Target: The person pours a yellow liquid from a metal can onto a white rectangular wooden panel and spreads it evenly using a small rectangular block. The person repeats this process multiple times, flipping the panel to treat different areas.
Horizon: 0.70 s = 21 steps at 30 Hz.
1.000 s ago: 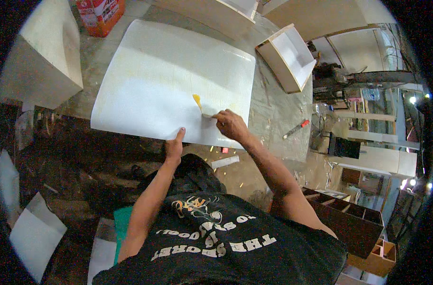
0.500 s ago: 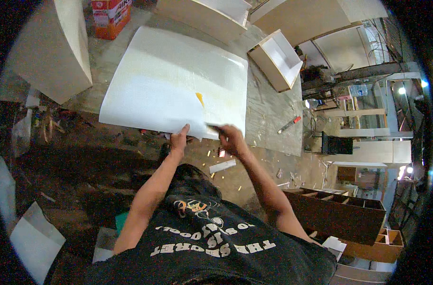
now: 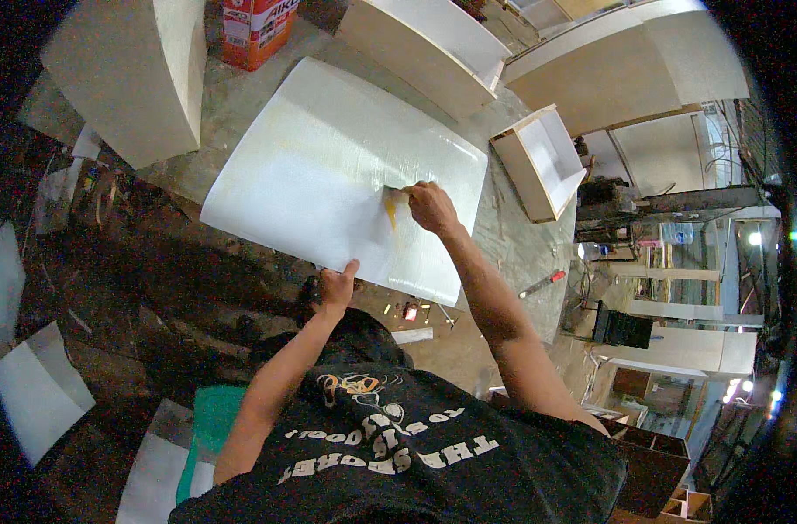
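Tool (image 3: 392,189) moved inward; white sheet (image 3: 328,157) glossy, yellow-streaked.

A grey worktable (image 3: 514,253) carries a broad white sheet (image 3: 320,166). Also on it are a red can (image 3: 260,39), an open-topped drawer box (image 3: 545,164) and a slim red-ended tool (image 3: 542,284).

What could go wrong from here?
The white sheet seems to overhang the worktable at its near edge, where the left hand grips it, so it might shift or bend under pressure.
The yellow streak lies close to the flat spreader and the right hand, so it could smear the fingers.
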Motion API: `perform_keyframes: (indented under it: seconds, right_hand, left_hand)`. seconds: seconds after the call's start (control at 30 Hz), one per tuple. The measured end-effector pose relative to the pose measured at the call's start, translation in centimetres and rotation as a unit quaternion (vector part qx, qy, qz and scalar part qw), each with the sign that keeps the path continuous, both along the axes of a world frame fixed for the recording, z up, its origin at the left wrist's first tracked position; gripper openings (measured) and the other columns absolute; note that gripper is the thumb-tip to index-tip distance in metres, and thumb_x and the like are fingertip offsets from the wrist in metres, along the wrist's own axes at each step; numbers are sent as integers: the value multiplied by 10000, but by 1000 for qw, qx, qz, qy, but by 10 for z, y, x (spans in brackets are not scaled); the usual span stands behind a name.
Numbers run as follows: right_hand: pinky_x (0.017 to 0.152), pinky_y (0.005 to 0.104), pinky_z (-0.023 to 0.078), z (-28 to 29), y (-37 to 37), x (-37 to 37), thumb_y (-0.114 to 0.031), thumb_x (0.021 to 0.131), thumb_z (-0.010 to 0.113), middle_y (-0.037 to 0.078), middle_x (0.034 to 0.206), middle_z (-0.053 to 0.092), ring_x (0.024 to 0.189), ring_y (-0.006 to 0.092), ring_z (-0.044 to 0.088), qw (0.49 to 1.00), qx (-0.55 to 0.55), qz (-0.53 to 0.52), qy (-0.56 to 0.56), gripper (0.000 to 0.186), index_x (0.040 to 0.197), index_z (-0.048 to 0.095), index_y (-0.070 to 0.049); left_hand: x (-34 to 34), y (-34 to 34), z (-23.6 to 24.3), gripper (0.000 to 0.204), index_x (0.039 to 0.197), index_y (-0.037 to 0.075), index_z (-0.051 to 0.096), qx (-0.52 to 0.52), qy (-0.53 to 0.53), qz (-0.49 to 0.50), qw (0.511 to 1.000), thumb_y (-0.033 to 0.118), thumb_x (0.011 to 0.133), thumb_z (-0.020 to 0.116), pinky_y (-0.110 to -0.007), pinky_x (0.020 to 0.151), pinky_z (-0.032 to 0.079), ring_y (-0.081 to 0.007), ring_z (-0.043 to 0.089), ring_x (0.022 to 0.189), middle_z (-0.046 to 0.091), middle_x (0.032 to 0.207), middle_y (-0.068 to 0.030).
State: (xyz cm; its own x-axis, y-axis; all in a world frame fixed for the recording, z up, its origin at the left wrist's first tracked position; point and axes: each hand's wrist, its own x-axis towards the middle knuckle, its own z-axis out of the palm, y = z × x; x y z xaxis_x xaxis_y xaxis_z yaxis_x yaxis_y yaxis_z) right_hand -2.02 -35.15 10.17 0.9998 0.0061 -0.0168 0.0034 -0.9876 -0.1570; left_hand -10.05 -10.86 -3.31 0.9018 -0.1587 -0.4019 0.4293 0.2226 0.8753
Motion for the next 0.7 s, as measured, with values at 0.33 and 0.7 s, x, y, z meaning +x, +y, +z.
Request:
perform_keyframes:
  seconds: [0.33, 0.7]
  right_hand:
    - [821, 414, 551, -3, 46, -78, -68, 847, 599, 128, 966, 677, 943, 323, 638, 997, 33, 30, 55, 223, 1045, 700, -65]
    - [833, 446, 541, -15, 135, -209, -76, 822, 633, 128, 954, 671, 949, 335, 637, 990, 45, 71, 116, 251, 1062, 707, -93]
  left_hand:
    - [2, -1, -6, 380, 1046, -63, 691, 22, -8, -5, 1000, 228, 813, 763, -432, 872, 508, -305, 681, 955, 724, 1081, -145]
    - [13, 22, 37, 571, 1214, -40, 640, 11, 132, -109, 985, 401, 857, 712, -410, 958, 440, -269, 606, 1092, 671, 1195, -131]
